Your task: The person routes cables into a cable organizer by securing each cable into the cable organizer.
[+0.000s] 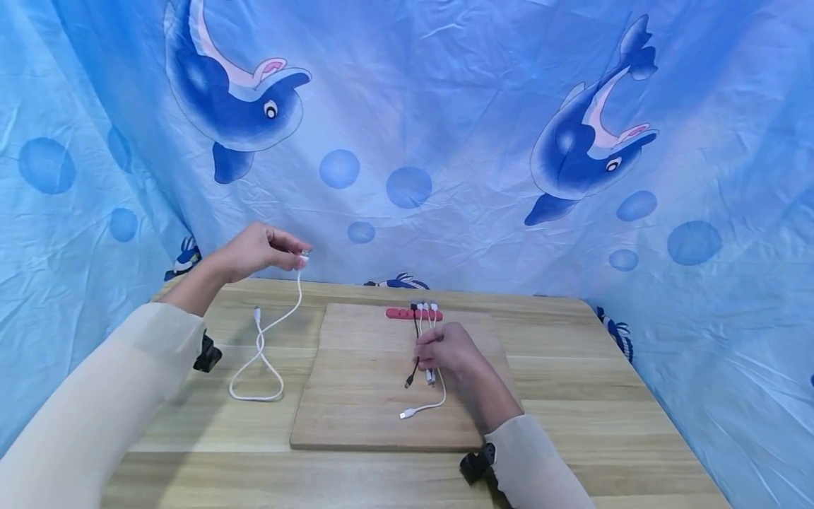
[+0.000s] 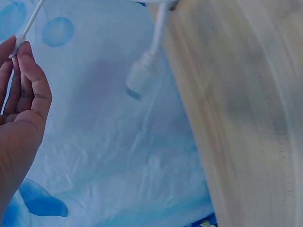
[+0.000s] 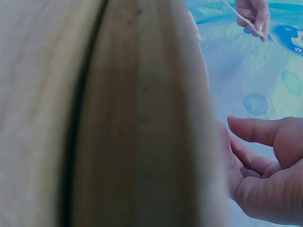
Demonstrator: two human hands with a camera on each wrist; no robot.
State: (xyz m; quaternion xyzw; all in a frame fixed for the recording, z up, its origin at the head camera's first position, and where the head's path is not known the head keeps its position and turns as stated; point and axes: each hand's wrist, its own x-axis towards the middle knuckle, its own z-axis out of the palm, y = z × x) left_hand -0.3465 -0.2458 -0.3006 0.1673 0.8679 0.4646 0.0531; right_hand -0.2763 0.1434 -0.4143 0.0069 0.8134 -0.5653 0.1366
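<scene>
Raised above the table's left side, my left hand (image 1: pixel 263 251) pinches one plug of a white USB cable (image 1: pixel 261 346) between thumb and fingertips. The cable drops to the tabletop in a loop, and its other plug (image 2: pixel 142 73) appears blurred in the left wrist view. Over a wooden board, my right hand (image 1: pixel 450 350) hovers with fingers loosely bent beside several cables; the right wrist view shows nothing between thumb and fingers. A red cable holder (image 1: pixel 397 313) lies at the board's far edge with the cables' upper ends at it. Among them are a black cable (image 1: pixel 416 367) and a white cable (image 1: pixel 432 406).
The wooden board (image 1: pixel 356 396) lies on a light wood table (image 1: pixel 591 424). Behind and beside the table hangs a blue curtain (image 1: pixel 445 92) with dolphin prints. A black wrist camera (image 1: pixel 477 463) sits at the right sleeve, another (image 1: pixel 206 353) at the left.
</scene>
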